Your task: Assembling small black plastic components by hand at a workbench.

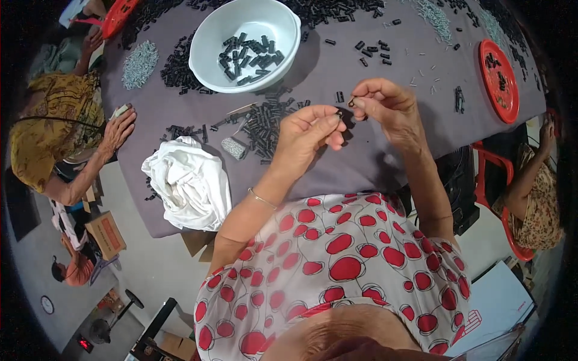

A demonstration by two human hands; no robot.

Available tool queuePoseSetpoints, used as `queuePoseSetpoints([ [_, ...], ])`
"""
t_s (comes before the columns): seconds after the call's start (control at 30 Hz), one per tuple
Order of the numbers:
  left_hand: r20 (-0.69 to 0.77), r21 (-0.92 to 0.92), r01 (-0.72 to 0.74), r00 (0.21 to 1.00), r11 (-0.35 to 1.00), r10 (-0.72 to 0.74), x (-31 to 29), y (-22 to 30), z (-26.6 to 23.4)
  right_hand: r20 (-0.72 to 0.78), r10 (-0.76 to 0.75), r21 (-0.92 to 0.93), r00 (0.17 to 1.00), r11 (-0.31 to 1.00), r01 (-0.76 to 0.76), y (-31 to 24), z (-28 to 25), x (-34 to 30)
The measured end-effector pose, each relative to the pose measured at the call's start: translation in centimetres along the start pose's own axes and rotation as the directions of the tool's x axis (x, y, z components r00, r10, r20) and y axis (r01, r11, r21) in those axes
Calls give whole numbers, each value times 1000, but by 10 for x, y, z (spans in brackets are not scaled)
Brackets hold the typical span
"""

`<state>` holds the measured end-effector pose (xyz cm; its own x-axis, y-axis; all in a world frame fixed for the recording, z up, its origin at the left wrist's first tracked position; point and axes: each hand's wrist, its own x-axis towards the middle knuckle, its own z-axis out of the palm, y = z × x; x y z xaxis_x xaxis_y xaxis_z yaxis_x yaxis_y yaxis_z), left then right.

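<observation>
Above the grey tablecloth, my left hand (313, 129) pinches a small dark piece (339, 113) between thumb and fingertips. Close on its right, my right hand (385, 108) holds a small brass-coloured piece (352, 103) in the same sort of pinch; its exact kind is too small to make out. The two hands are a short gap apart. A single black cylindrical part (340, 97) lies on the cloth just beyond them. Left of my left hand spreads a heap of black cylindrical parts (262, 129), with a small bundle of silvery pins (233, 148) at its edge.
A white basin (198, 66) with black parts inside stands at the far side. A crumpled white cloth (188, 180) lies at the near left. Silvery pins (140, 64) are piled far left. A red plate (510, 108) sits at the right. People sit at both sides.
</observation>
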<state>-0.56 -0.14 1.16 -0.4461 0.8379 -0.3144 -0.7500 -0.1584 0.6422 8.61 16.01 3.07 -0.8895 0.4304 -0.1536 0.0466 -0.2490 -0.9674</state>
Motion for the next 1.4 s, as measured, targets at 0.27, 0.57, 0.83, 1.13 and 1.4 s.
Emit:
queuePoseSetpoints([
  [0.27,-4,115,-69,998,991,70,2,-4,0,-26,-199,-225,980,956,188,-11,15,-19],
  [0.57,-5,208,-98,995,973,101,1,-6,-1,104,-453,-567,885,704,427,-7,16,-15],
  [0.83,-1,202,-101,995,974,103,0,-6,1,57,-393,-569,918,742,354,-10,14,-19],
  [1.13,-23,306,-106,993,946,119,-2,-3,6,84,-410,-618,908,693,370,-8,13,-18],
  [1.4,-12,314,-123,991,941,134,-2,-9,1,135,-416,-609,899,681,406,-4,7,-17],
])
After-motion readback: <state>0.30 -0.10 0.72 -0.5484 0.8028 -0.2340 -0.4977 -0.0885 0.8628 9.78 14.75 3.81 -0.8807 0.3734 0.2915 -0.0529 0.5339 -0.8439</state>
